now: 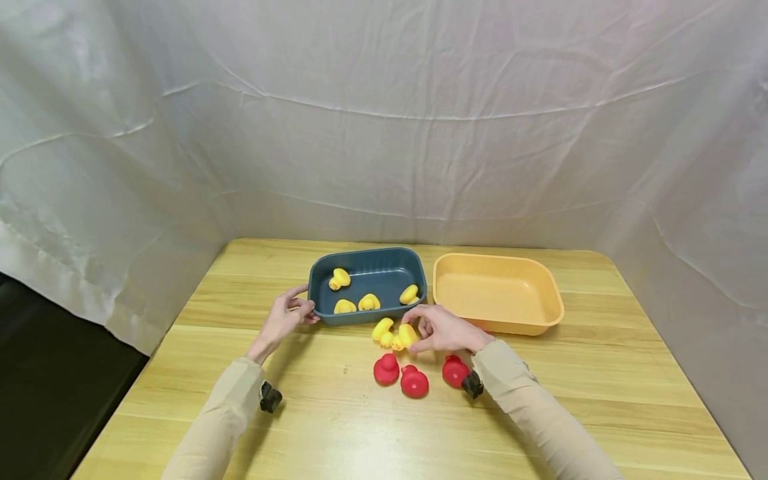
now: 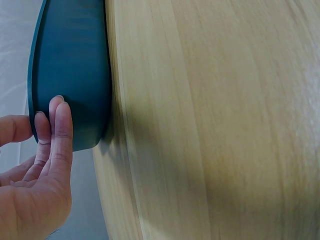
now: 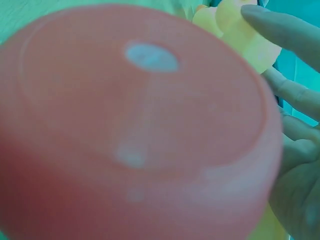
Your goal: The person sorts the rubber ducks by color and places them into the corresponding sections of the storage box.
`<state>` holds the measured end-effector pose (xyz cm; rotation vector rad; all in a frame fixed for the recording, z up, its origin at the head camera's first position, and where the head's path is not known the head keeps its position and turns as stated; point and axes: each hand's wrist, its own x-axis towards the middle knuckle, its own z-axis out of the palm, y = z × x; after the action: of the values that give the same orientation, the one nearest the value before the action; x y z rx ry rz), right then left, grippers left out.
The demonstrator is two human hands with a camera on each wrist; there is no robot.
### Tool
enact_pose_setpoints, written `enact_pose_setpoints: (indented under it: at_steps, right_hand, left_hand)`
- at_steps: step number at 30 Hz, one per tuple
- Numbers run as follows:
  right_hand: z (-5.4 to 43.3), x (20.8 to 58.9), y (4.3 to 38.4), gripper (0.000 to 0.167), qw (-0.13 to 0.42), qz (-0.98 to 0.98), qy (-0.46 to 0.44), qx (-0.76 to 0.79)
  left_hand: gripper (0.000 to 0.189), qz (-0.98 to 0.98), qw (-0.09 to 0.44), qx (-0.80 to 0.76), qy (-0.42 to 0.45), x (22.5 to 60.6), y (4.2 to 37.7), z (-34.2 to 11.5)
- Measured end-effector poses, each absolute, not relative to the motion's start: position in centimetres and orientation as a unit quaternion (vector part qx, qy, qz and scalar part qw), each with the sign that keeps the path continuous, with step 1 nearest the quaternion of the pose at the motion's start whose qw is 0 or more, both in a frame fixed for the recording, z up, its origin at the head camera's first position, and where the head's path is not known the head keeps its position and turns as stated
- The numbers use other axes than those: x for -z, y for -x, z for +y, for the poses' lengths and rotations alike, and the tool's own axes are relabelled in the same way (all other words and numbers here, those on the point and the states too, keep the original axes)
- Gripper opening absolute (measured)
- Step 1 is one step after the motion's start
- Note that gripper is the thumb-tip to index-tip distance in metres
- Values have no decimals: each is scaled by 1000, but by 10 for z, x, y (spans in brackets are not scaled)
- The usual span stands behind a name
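My left hand (image 1: 289, 315) rests its fingers against the left end of a dark blue bin (image 1: 360, 319), near the front corner. In the left wrist view, fairly straight fingers (image 2: 62, 132) lie on the bin's outer wall (image 2: 75, 60). Just in front of the bin, my right hand (image 1: 443, 328) pinches a yellow rubber duck (image 1: 408, 335) between thumb and fingers. The held duck (image 3: 247, 37) also shows at the top of the right wrist view, partly covered by the index finger. Beside it on the table lies another yellow duck (image 1: 382, 329).
Several yellow ducks (image 1: 339, 279) lie inside the blue bin. An orange bin (image 1: 499, 325) stands to its right. Nearer me are red ducks (image 1: 386, 369), one (image 1: 455, 371) beside my right wrist. A red duck's base (image 3: 140, 110) fills much of the right wrist view. White curtains (image 1: 420, 147) surround the table (image 1: 336, 427).
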<state>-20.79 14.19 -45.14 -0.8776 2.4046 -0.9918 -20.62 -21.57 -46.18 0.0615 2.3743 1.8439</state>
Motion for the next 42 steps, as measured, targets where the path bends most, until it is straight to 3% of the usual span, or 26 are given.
enact_pose_setpoints:
  at_steps: [10, 22, 42]
  right_hand:
    - [142, 455, 211, 44, 169, 849, 309, 395]
    - [142, 456, 211, 41, 180, 822, 295, 452]
    - [132, 447, 209, 48, 140, 781, 249, 555]
  left_hand:
    - [57, 788, 68, -612, -20, 461, 206, -216]
    - [57, 788, 68, -612, -22, 462, 207, -216]
    - [56, 789, 64, -611, -22, 462, 207, -215]
